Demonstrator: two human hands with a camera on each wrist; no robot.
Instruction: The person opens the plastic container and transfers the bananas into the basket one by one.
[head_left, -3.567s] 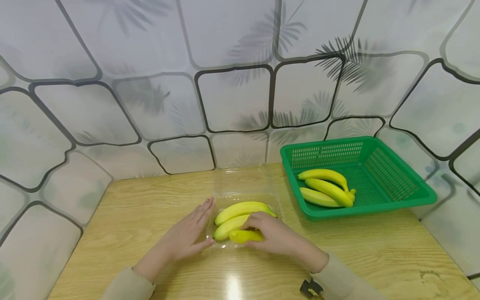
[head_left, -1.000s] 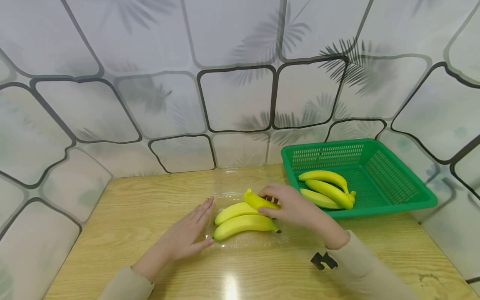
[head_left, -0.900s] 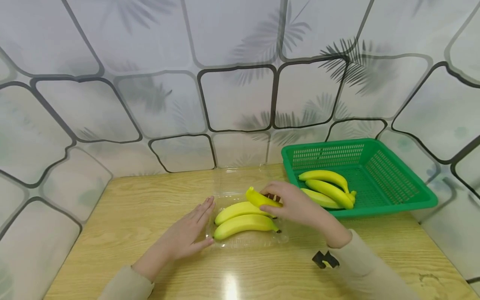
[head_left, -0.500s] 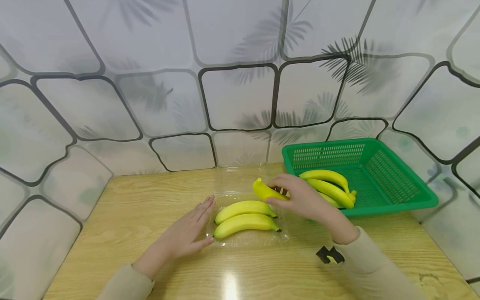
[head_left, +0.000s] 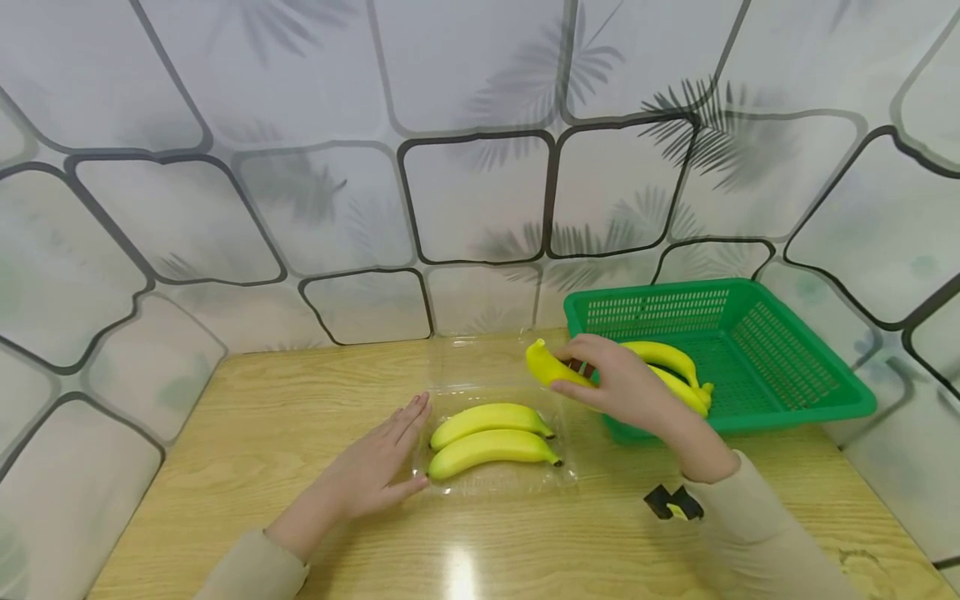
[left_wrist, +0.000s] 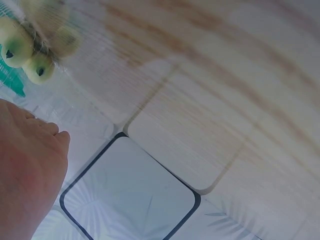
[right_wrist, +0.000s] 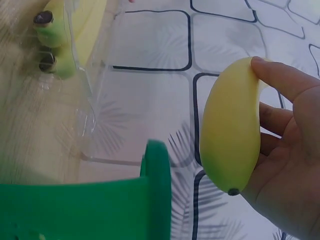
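In the head view my right hand (head_left: 626,387) pinches a yellow banana (head_left: 551,364), raised between the clear plastic box and the green basket's near left corner. The right wrist view shows this banana (right_wrist: 231,130) between thumb and fingers, its dark tip pointing down. Two bananas (head_left: 491,450) lie side by side in the clear plastic box (head_left: 498,482), whose lid stands open at the back. My left hand (head_left: 375,467) rests at the box's left side, fingers straight. In the left wrist view, part of the left hand (left_wrist: 30,165) shows, with banana ends (left_wrist: 40,67) seen through plastic.
A green basket (head_left: 795,417) stands at the right with more bananas (head_left: 663,358) inside, partly hidden behind my right hand. The wooden table (head_left: 262,400) meets a patterned wall covering (head_left: 480,200) at the back. A small black object (head_left: 673,502) sits by the right sleeve.
My right hand has lifted the third banana out of the plastic box and carried it up and right toward the green basket. The left hand has stayed in place.
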